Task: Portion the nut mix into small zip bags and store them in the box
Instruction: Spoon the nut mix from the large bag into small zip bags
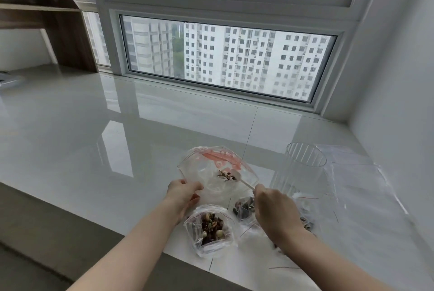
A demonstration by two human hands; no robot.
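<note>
From the head camera, low in the centre of the frame, the left hand (182, 193) pinches the near-left edge of a large clear plastic bag with red printing (217, 168), thumb on top and fingers curled under the film. The bag's mouth is propped open and faces back toward the camera and to the right, with its long axis running from lower left to upper right across the glossy white tiled counter (94, 126).

The right hand (272, 206) has its fingers curled round the handle of a small pale spoon (237, 176). The handle slants up and to the left, bowl end inside the big bag, carrying a little heap of dark nut mix (226, 175).

Just below the left hand stands a small clear zip bag (210, 229), its mouth gaping upward; brown, red and pale nuts sit in the bottom. Another small clear bag of dark nut mix (243, 208) lies just left of the right hand, partly hidden.

To the right, a tall clear ribbed plastic box (303, 166) stands upright, open at the top. Flat clear plastic bags (359, 187) are spread out beyond it at the right edge.
</note>
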